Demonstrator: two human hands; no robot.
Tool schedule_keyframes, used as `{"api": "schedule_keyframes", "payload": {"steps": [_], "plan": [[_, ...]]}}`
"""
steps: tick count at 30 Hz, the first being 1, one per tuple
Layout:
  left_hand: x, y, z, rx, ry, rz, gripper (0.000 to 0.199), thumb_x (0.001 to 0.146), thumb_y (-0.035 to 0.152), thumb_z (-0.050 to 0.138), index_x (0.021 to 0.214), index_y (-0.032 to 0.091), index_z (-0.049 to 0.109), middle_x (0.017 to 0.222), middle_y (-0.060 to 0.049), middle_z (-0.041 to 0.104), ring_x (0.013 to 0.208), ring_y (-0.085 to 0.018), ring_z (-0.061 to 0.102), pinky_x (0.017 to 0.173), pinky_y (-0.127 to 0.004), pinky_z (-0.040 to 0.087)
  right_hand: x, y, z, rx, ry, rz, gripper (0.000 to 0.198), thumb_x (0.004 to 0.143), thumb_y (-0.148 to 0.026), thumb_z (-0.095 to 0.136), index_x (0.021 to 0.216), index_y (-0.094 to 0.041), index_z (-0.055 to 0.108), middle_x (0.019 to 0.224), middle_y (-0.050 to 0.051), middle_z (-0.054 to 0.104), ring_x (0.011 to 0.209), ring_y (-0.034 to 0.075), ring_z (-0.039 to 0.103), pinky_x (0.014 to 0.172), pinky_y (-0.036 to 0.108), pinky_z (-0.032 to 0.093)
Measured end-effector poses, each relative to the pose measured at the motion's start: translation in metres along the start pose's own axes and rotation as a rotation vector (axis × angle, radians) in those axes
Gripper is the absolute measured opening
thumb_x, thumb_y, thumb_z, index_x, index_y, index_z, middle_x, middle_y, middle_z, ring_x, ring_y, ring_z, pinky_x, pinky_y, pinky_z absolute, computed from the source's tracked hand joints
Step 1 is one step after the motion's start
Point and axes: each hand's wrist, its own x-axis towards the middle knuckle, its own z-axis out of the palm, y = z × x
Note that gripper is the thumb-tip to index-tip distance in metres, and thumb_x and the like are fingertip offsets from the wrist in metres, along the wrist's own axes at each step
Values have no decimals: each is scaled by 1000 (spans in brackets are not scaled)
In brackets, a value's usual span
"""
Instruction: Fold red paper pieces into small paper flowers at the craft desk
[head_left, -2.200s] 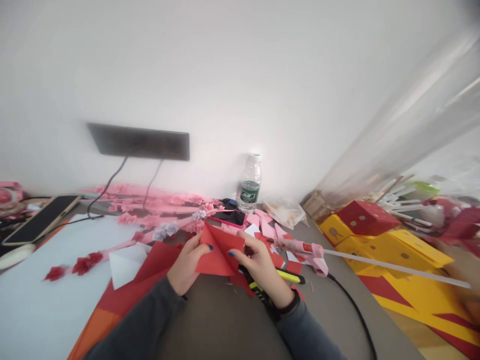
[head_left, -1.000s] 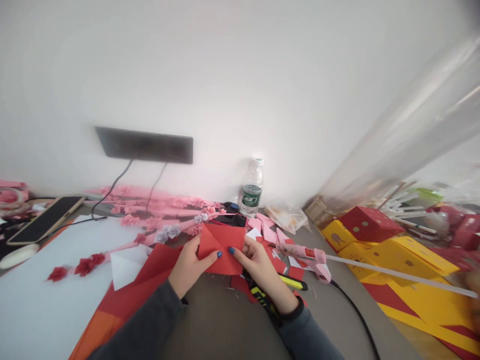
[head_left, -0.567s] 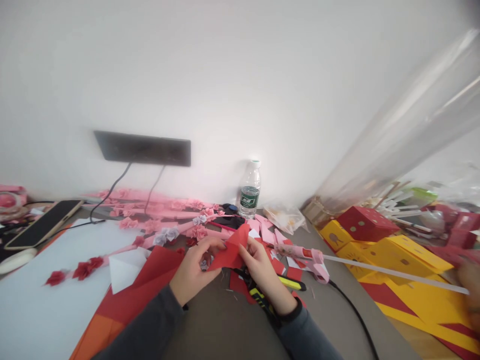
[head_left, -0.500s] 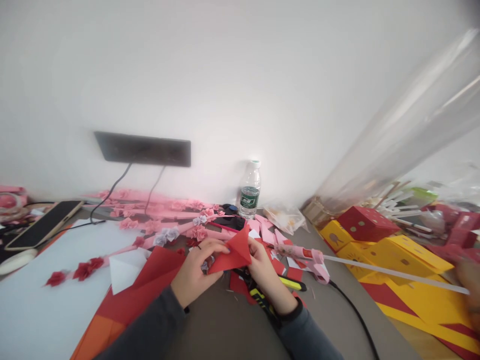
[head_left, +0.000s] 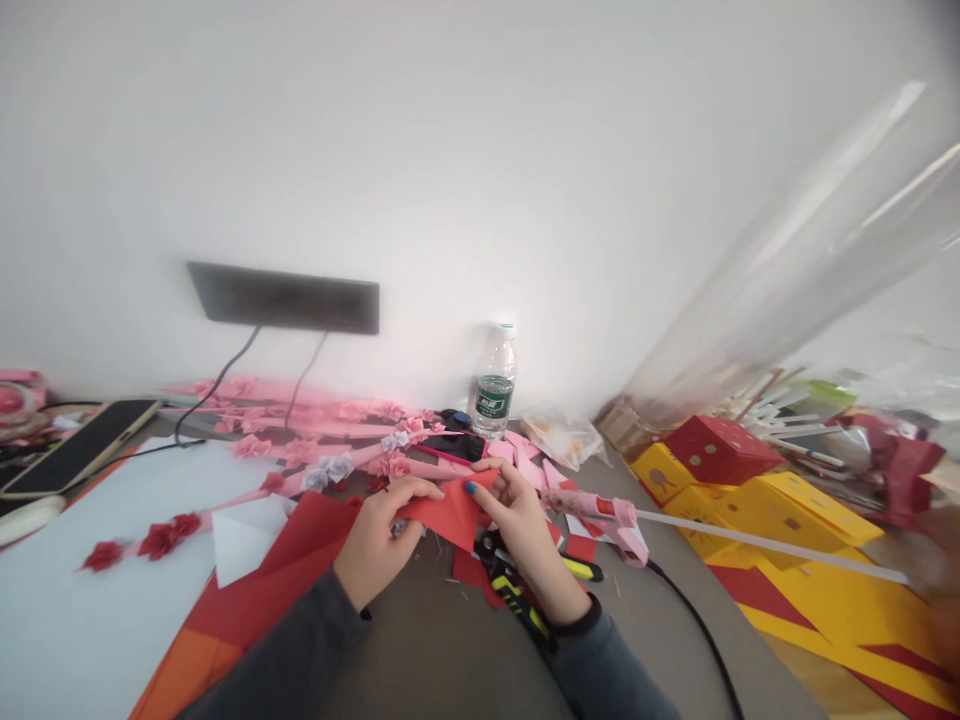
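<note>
A folded piece of red paper is held up between both hands over the grey table. My left hand pinches its left side, fingers bent over the upper edge. On the other side my right hand grips the paper with thumb in front and fingers behind. Under the right wrist lie black-and-yellow pliers, partly covered. To the right rests a pink glue gun with a long white glue stick sticking out of its back.
A water bottle stands by the wall. Pink and white paper flowers on strips lie at the back left, near white sheets and red paper. Yellow and red boxes fill the right; a phone lies far left.
The red paper has tipped from a raised point to a flatter, wider shape. My right thumb has come round onto its front face. The view has shifted slightly.
</note>
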Motion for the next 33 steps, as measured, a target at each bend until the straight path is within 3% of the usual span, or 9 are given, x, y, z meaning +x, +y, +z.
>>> {"api": "schedule_keyframes", "payload": {"steps": [5,9,12,15,17,21,27,33], "plan": [[-1,2,-3,-150,32,1,31,85,24,49,109,19,68,107,-10,74,95,-25,70,78,-31,55,0,0,2,-5,14,-88,32,74,-44,76,84,-22,55,63,-5,52,52,11,47,47,22,40],[4,0,-4,37,135,-22,12,83,25,63,88,20,72,90,-6,76,87,-23,70,76,-29,54,-4,-1,4,-124,-97,-129,21,82,-38,69,79,-22,54,66,-3,56,51,11,49,47,23,40],[6,-2,-4,142,180,105,12,85,21,62,79,20,72,82,-4,72,80,-19,69,76,-27,53,-6,-3,5,-301,-99,-297,5,84,-26,65,85,-22,62,82,3,67,75,19,64,68,31,50],[4,-2,-2,205,187,228,11,86,18,62,82,21,73,81,-3,69,78,-17,67,73,-26,52,-8,-6,6,-548,-80,-532,11,85,-18,64,92,-25,69,99,6,71,97,24,63,89,42,45],[3,-1,0,240,181,283,12,87,17,62,83,21,72,80,-3,67,78,-17,65,73,-26,52,-10,-9,8,-686,-86,-627,11,86,-17,64,86,-27,70,97,5,72,96,24,63,96,47,38],[1,4,3,294,161,322,12,88,19,61,83,21,72,79,-3,67,79,-17,64,74,-27,51,-14,-13,11,-810,-94,-659,14,87,-15,62,82,-27,67,92,1,72,92,21,63,106,49,25],[2,10,-1,303,197,374,15,90,16,58,82,21,70,78,-3,66,76,-16,64,71,-26,51,-9,-15,2,-810,10,-684,16,83,-11,60,78,-25,65,92,2,72,88,22,63,91,44,36],[4,9,-6,247,248,308,13,88,17,60,82,21,70,80,-3,67,77,-17,66,71,-25,52,-3,-14,-11,-599,197,-634,14,83,-11,57,78,-23,62,85,4,66,84,22,63,77,37,47]]}}
